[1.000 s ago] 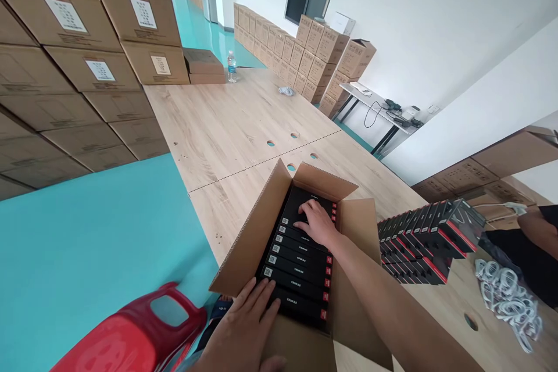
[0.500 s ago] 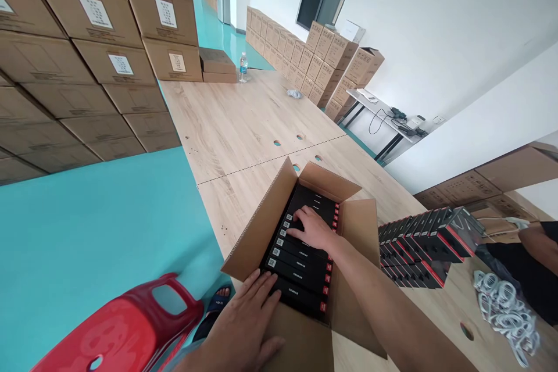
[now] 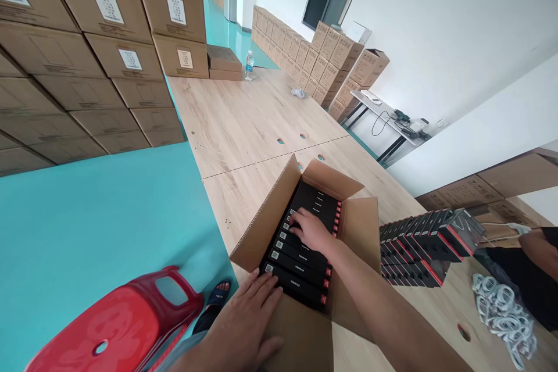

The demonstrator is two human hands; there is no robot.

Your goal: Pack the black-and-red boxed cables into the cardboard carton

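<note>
An open cardboard carton on the table holds a tight row of slim black boxes with white lettering, square codes and red end tabs. My right hand reaches into the carton, its bent fingers apart and touching the tops of boxes midway along the row. No box is lifted in it. My left hand lies with fingers stretched out over the near flap, fingertips at the nearest black box's left corner. Right of the carton stand stacked black-and-red boxes.
A red plastic stool stands at lower left. Coiled white cables lie at the table's right, near another person's arm. Large cartons are piled at left. A water bottle stands at the table's far end.
The fingers of my right hand have curled in a little, still on the black boxes. My left hand stays at the near flap. The whole view has shifted slightly.
</note>
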